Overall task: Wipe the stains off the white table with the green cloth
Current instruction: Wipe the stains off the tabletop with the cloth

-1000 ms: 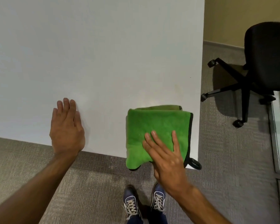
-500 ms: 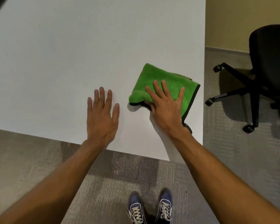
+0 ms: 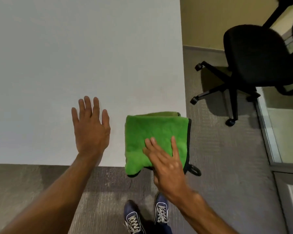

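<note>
The folded green cloth (image 3: 152, 137) with black trim lies on the near right corner of the white table (image 3: 74, 56), its lower edge hanging over the front edge. My right hand (image 3: 166, 161) presses flat on the cloth's near half, fingers spread, palm past the table edge. To the cloth's left, my left hand (image 3: 90, 127) rests flat on the bare tabletop, fingers apart, holding nothing. A faint smudge shows on the table above the cloth; no clear stains are visible.
A black swivel chair (image 3: 257, 56) on castors stands on the grey carpet to the right of the table. A glass partition frame (image 3: 267, 137) runs along the far right. My blue shoes (image 3: 145, 217) are under the table's front edge.
My right hand has dragged the cloth back from mid-table toward the near right corner, and it now overhangs the edge. My left hand stays flat on the table.
</note>
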The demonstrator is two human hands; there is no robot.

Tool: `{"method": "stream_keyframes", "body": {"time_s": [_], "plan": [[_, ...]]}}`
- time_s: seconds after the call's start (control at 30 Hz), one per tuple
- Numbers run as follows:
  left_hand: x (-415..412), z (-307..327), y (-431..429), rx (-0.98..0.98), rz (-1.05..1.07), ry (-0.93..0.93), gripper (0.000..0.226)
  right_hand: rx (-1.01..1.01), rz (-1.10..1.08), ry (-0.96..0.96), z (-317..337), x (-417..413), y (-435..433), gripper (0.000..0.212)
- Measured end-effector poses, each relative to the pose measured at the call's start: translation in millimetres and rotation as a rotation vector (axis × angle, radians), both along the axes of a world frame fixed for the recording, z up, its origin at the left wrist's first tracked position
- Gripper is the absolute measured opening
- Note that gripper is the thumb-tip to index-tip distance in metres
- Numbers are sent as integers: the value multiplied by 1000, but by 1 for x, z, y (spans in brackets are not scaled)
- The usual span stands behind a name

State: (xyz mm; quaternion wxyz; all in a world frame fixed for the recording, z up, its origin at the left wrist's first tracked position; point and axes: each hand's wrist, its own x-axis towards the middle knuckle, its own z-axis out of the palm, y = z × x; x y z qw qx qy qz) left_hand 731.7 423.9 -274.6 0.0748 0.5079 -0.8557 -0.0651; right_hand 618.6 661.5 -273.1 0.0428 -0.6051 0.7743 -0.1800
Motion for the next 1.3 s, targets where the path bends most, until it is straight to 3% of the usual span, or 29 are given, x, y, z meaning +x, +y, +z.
{"method": "stream_keyframes", "body": {"time_s": [0.13,0.43,0.53,0.67,0.8,0.97,1.17,1.3], "plan": [[-1,1,-1,-23,2,-13,59,29,-29,34,-8,-16,-7,78],[0,-4,1,3,18,41,61,29,-469,-26,6,-139,-165,57],[1,-5,2,-4,21,49,60,60,-518,-76,10,-167,-200,54],[0,-4,2,-9,9,51,58,43,-429,-129,15,-157,-176,54],[-1,-1,2,-1,15,62,58,21,-294,-147,21,-97,-88,59],[-3,2,5,-6,8,57,54,4,-144,-25,9,-35,6,77],[-1,-5,4,-16,3,73,57,-120,-229,-85,4,-82,-46,70],[-1,-5,4,-9,2,81,57,-71,-394,-141,9,-127,-109,62]]}}
